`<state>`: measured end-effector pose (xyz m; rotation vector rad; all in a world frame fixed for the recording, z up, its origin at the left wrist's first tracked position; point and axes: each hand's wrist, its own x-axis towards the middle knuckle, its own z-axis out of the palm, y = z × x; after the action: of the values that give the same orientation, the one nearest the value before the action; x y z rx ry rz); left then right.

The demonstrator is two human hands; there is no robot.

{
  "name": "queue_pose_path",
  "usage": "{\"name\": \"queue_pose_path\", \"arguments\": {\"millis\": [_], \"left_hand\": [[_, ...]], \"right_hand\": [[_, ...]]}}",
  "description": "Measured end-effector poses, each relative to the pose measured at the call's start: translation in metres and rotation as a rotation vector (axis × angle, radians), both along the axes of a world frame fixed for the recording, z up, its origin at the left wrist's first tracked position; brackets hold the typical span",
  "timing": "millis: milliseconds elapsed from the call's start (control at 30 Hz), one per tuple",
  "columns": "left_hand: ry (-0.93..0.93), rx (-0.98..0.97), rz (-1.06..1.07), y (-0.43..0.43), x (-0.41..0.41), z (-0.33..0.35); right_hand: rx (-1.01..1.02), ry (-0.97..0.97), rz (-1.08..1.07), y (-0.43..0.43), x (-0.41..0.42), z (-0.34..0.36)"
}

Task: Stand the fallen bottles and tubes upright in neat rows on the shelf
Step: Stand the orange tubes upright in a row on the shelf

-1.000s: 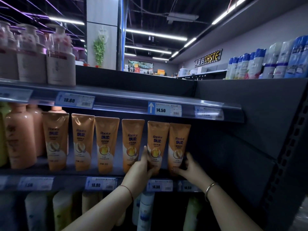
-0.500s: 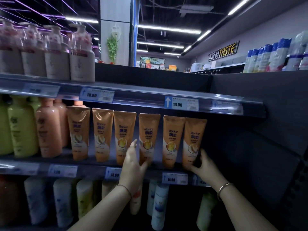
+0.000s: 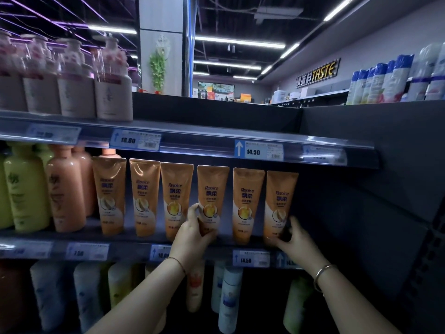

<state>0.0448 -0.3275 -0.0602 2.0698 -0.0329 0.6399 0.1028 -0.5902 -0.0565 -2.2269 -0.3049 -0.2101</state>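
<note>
Several orange Rejoice tubes stand upright in a row on the middle shelf (image 3: 125, 239). My left hand (image 3: 192, 235) grips the base of the fourth tube (image 3: 212, 189) from the left, thumb on its front. My right hand (image 3: 293, 239) holds the bottom of the rightmost tube (image 3: 280, 198), fingers curled around its cap. Between them stands another tube (image 3: 246, 201), untouched. Left of the tubes stand peach bottles (image 3: 65, 189) and green bottles (image 3: 25, 189).
The top shelf (image 3: 216, 138) carries pink pump bottles (image 3: 113, 80) on the left and is bare on the right. Below, the lower shelf holds pale bottles and tubes (image 3: 228, 297). A dark side panel (image 3: 373, 189) closes the shelf on the right.
The view shifted so the shelf sits further right in frame. My left hand moved from beside the third tube onto the fourth tube's base. My right hand stays on the rightmost tube.
</note>
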Motion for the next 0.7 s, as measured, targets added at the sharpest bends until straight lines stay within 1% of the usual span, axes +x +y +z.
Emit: {"name": "queue_pose_path", "arguments": {"millis": [267, 700], "left_hand": [[0.004, 0.020, -0.003, -0.0009, -0.0026, 0.0027], [0.023, -0.010, -0.016, -0.0032, -0.0048, 0.0010]], "right_hand": [[0.024, 0.032, -0.002, -0.0052, 0.0019, -0.0010], [0.002, 0.038, 0.028, -0.0057, 0.0004, 0.0009]]}}
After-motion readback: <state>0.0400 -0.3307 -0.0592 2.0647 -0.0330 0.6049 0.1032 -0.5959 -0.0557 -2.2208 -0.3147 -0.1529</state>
